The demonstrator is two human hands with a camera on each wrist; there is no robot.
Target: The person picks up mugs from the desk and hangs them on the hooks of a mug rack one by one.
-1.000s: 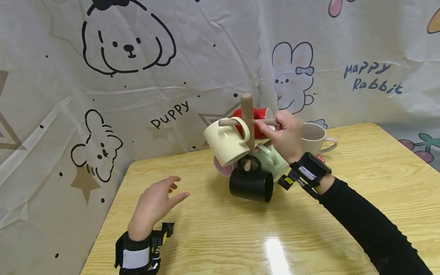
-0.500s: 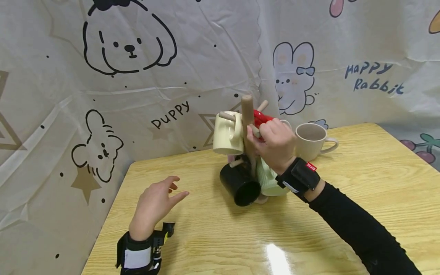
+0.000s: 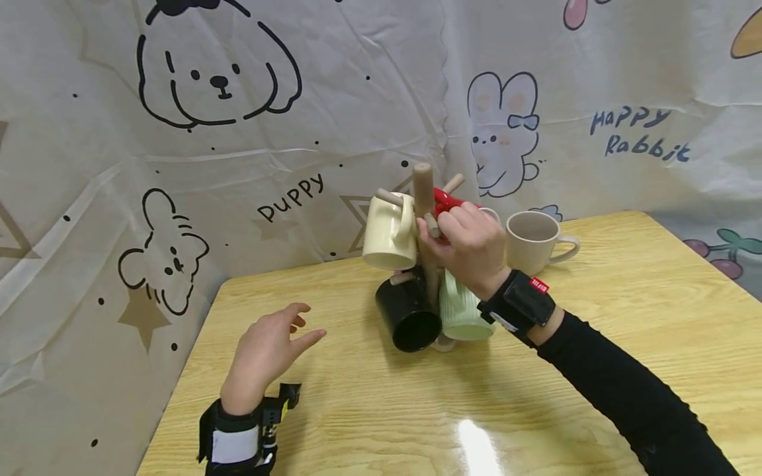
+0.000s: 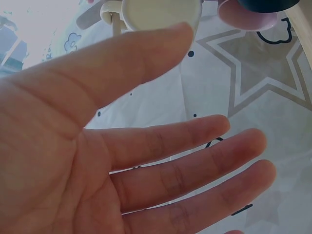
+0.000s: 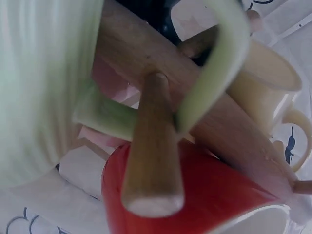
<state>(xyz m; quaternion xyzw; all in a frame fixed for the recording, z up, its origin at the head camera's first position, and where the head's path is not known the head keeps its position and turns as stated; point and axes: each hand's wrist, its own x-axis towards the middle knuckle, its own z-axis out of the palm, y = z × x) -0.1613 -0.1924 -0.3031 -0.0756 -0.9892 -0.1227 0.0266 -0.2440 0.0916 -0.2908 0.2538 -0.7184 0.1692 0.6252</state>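
Note:
My right hand (image 3: 467,244) grips an upper peg of a wooden mug tree (image 3: 424,188), the peg's end showing by the thumb. Hung on the tree are a cream mug (image 3: 387,235) at upper left, a black mug (image 3: 411,314) below it, a ribbed green mug (image 3: 467,314) under the hand and a red mug (image 3: 446,199) mostly behind the hand. In the right wrist view the green mug's handle loops around a lower peg (image 5: 153,156). A pink mug (image 4: 248,17) shows in the left wrist view. Over the table's left side, my left hand (image 3: 268,354) holds nothing, fingers relaxed.
A beige mug (image 3: 532,243) stands upright on the wooden table (image 3: 369,410), right of the tree, its handle pointing right. A white cartoon-printed cloth (image 3: 250,158) hangs behind the table and along its left side.
The mug tree has turned under my right hand: the black mug swung left, the green one came forward, and the cream mug went from tilted to nearly upright. My left hand stayed put.

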